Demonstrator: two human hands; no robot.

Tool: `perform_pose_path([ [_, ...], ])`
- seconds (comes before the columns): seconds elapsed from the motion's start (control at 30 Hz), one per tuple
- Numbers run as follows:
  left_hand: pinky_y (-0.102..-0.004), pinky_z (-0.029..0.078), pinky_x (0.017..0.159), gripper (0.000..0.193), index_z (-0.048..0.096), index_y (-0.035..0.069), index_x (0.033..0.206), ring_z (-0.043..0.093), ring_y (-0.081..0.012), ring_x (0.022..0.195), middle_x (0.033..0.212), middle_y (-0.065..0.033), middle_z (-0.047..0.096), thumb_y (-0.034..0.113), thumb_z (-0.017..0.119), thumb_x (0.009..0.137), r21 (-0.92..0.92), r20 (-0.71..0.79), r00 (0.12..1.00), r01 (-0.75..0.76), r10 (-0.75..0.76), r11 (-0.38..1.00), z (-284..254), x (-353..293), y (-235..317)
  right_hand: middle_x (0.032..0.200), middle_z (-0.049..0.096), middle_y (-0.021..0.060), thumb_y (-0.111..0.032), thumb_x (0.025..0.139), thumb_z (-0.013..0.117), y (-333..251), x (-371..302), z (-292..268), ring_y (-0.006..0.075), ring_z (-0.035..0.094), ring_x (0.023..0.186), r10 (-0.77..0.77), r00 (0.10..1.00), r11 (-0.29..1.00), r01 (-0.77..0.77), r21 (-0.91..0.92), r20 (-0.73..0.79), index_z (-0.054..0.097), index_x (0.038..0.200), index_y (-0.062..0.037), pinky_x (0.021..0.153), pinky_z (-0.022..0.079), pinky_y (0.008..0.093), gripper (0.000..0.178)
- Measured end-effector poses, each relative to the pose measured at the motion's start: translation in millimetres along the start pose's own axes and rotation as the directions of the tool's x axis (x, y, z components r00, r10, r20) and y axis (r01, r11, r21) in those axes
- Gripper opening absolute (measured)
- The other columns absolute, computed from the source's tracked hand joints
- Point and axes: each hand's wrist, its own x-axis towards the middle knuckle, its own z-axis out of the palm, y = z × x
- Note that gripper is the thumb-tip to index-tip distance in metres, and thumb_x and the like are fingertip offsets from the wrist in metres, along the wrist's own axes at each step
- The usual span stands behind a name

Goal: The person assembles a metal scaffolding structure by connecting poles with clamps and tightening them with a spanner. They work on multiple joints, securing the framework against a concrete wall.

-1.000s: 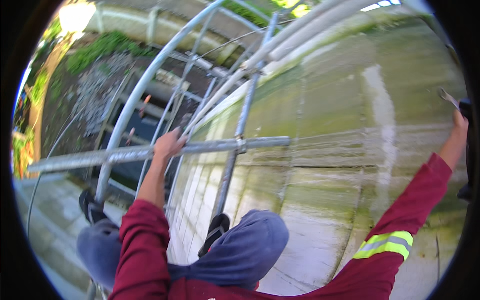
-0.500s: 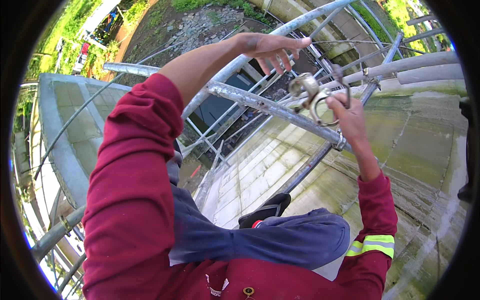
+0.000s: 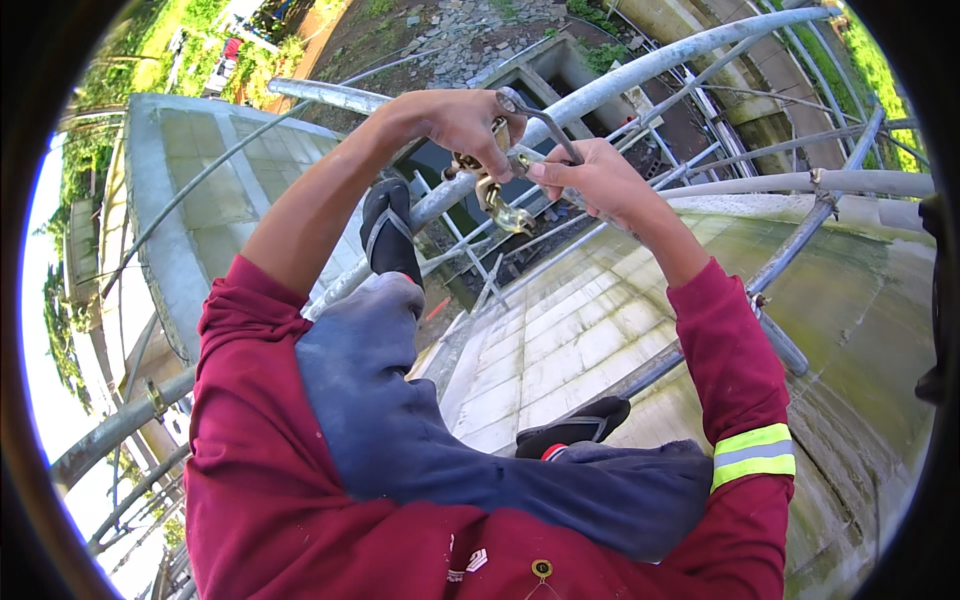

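My left hand [image 3: 468,130] is closed around a brassy scaffold coupler [image 3: 508,212], whose open jaw hangs below the fingers. My right hand [image 3: 600,182] grips a bent grey wrench [image 3: 547,122] with a looped end that reaches over to the left fingertips. The right thumb comes close to the coupler's bolt end; whether they touch, I cannot tell. Both hands are above a thick galvanized scaffold tube [image 3: 610,85], which runs diagonally beneath them. The palms hide part of the coupler.
Below lies a sloping, stained concrete surface [image 3: 560,330] crossed by more tubes. My sandalled feet [image 3: 390,225] rest among the tubes, high over the ground. A concrete slab [image 3: 190,200] stands at left. Another tube joint [image 3: 757,300] is at right.
My left hand has come from an open, outstretched pose to grip the coupler, which was in my right hand. The right hand has moved left, keeping the wrench. The view has shifted.
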Motion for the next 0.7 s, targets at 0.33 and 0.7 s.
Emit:
perform_pose_path([
  [0.33,-0.0481,0.049,0.081,0.045,0.060,0.002,0.110,0.059,-0.0357,0.102,0.102,-0.0162,0.058,0.018,0.074,0.070,0.546,-0.404,0.913,0.284,-0.050,0.788,30.5,-18.2,-43.5,0.075,0.071,0.0136,-0.024,0.083,0.075,68.9,93.6,112.7,0.0264,0.067,0.067,-0.167,0.909,0.960,0.239,0.148,-0.383,0.073,0.092,-0.0015,0.067,0.050,0.0388,0.024],
  [0.7,-0.0474,0.038,0.108,0.085,0.051,0.008,0.132,0.045,-0.0367,0.127,0.131,-0.0160,0.048,0.039,0.089,0.062,0.430,-0.566,0.803,0.097,0.185,0.897,158.2,-0.4,-114.8,0.101,0.074,0.0161,-0.022,0.090,0.070,203.0,88.9,203.9,0.0310,0.071,0.094,0.038,0.777,0.928,0.207,0.311,-0.629,0.072,0.111,-0.0036,0.081,0.053,0.0387,0.028],
])
